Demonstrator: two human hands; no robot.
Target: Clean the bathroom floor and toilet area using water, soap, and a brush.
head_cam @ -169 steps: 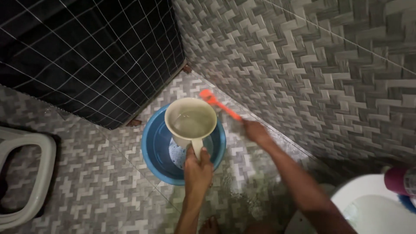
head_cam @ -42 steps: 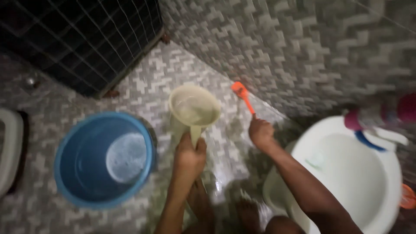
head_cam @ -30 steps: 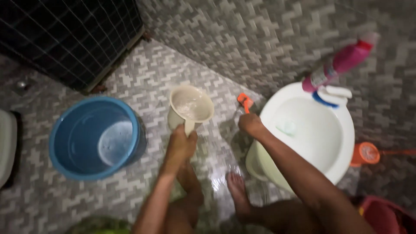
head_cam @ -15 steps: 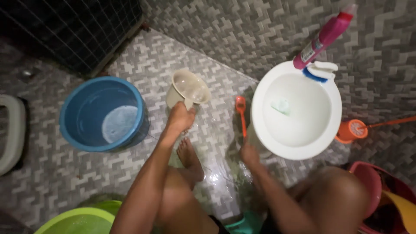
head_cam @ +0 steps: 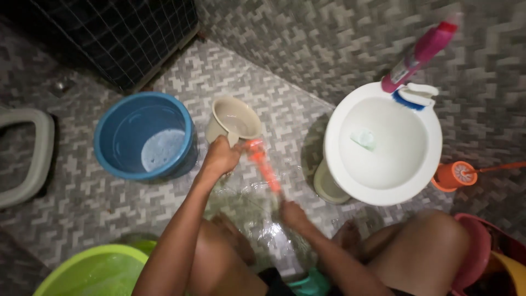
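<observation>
Right hand (head_cam: 293, 212) low near knees, grip closed round orange brush (head_cam: 263, 164), bristles on wet tiled floor (head_cam: 285, 123). Left hand (head_cam: 221, 156) grips handle of beige dipper (head_cam: 234, 119), just beside blue bucket (head_cam: 143, 136). White toilet bowl (head_cam: 383, 145) off right.

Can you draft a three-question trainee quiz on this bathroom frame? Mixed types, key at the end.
1. True or false: the left hand holds the beige dipper by its handle.
2. What is the right hand gripping? A) a pink bottle B) an orange brush C) a green basin
3. Fill in: the blue bucket stands on the tiled floor to the ______ of the dipper as the camera sees it.

Key
1. True.
2. B; the brush head lies close beside the dipper.
3. Left.
</observation>
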